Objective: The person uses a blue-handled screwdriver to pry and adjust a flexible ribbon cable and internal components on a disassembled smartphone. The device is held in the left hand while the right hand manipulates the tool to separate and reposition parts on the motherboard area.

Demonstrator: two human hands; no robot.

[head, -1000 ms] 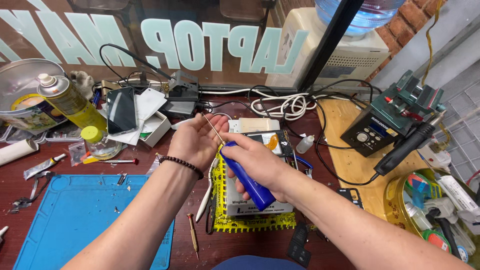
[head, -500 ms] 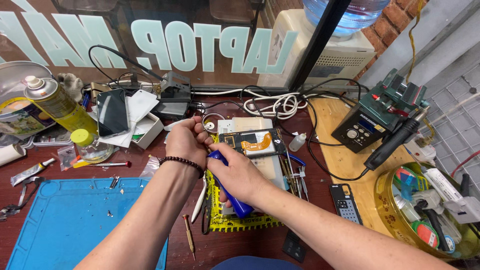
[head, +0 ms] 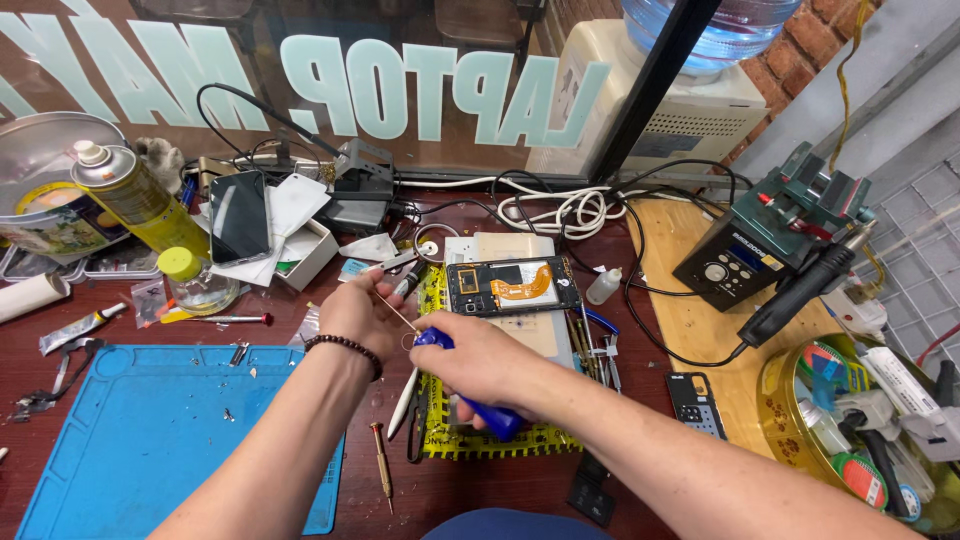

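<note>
My right hand grips a screwdriver by its blue handle, with the thin metal shaft pointing up and left. My left hand, a dark bead bracelet on its wrist, pinches the shaft's tip between its fingertips. Both hands hover over the left side of a yellow grid mat. Just beyond them lies an opened phone with an orange flex cable showing, resting on a pale board.
A blue work mat lies at front left, a small wooden-handled screwdriver beside it. A yellow spray can, a small jar and a dark phone stand at left. A hot-air station and tray of tools sit right.
Both hands have drawn back toward me and to the left, off the opened phone. The left fingers now pinch the screwdriver's tip. The camera has tilted slightly.
</note>
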